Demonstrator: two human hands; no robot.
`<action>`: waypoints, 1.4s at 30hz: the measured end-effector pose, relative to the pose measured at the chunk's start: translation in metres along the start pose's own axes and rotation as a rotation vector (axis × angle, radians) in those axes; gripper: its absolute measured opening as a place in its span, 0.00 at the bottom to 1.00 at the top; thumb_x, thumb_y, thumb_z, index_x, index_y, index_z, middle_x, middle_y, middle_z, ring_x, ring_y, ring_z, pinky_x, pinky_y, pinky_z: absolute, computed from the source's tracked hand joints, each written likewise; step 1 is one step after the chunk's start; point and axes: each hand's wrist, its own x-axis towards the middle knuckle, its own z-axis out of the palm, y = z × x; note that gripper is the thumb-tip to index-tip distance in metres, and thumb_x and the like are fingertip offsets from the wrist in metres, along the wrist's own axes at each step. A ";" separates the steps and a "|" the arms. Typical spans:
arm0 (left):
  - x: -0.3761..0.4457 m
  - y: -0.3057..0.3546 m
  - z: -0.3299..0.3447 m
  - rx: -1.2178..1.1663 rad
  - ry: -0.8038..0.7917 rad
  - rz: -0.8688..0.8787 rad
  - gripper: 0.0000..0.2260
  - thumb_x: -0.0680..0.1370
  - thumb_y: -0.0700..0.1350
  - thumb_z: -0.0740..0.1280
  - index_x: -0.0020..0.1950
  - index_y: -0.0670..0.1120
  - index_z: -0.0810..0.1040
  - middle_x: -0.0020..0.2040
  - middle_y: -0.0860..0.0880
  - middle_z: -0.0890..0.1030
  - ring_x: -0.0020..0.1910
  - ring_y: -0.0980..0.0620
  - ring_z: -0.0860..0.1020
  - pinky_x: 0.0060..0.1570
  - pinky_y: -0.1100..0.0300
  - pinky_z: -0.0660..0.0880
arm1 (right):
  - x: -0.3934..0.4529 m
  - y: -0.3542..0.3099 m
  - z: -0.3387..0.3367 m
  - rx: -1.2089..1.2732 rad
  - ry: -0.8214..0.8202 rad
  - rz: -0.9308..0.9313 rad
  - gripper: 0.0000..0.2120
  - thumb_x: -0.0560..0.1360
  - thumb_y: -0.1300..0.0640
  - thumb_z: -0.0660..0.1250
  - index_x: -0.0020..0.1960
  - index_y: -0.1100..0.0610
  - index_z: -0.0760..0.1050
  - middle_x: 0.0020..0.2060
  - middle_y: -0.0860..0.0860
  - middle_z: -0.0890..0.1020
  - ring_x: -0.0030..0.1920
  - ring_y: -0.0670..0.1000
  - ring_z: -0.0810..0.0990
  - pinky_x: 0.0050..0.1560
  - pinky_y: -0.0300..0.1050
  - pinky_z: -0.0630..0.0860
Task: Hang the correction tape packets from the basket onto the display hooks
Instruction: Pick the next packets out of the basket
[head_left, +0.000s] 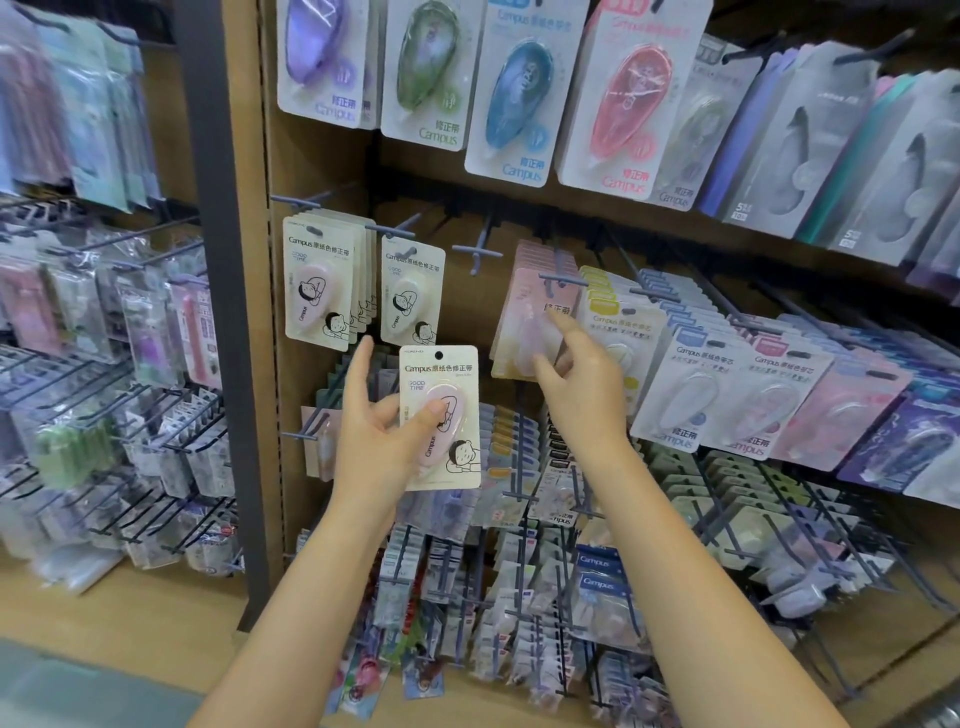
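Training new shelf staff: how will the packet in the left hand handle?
The packet probably stays stiff: its card stands flat in the left hand. Likely light, pinched one-handed. The glossy blister may feel slippery.

Centre frame: left hand (376, 426) grips a cream correction tape packet (440, 418), thumb across the pink blister, upright in front of the display. Right hand (582, 371) touches a pink hanging packet (530, 322), fingers loosely extended. Empty hook (478, 253) between them, above. Matching packets (317, 283) hang upper left of the held one.
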 end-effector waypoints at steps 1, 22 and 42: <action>0.000 0.001 -0.001 0.009 0.001 -0.008 0.37 0.79 0.37 0.72 0.80 0.59 0.59 0.52 0.46 0.88 0.53 0.47 0.87 0.47 0.46 0.83 | -0.006 0.000 -0.002 0.085 -0.009 -0.007 0.19 0.82 0.54 0.65 0.72 0.48 0.73 0.41 0.41 0.74 0.40 0.45 0.74 0.47 0.42 0.73; 0.030 0.032 -0.067 0.056 0.163 0.061 0.11 0.73 0.44 0.76 0.54 0.45 0.85 0.46 0.48 0.88 0.43 0.53 0.87 0.36 0.62 0.80 | -0.011 -0.102 0.062 0.686 -0.502 0.013 0.06 0.79 0.54 0.70 0.54 0.45 0.76 0.48 0.48 0.86 0.48 0.45 0.85 0.48 0.43 0.83; 0.099 0.028 -0.090 0.654 0.220 0.461 0.22 0.85 0.50 0.65 0.77 0.63 0.66 0.72 0.59 0.76 0.62 0.49 0.81 0.62 0.49 0.79 | 0.022 -0.128 0.125 0.493 -0.309 -0.208 0.27 0.82 0.53 0.66 0.77 0.39 0.61 0.75 0.43 0.69 0.68 0.49 0.75 0.64 0.52 0.79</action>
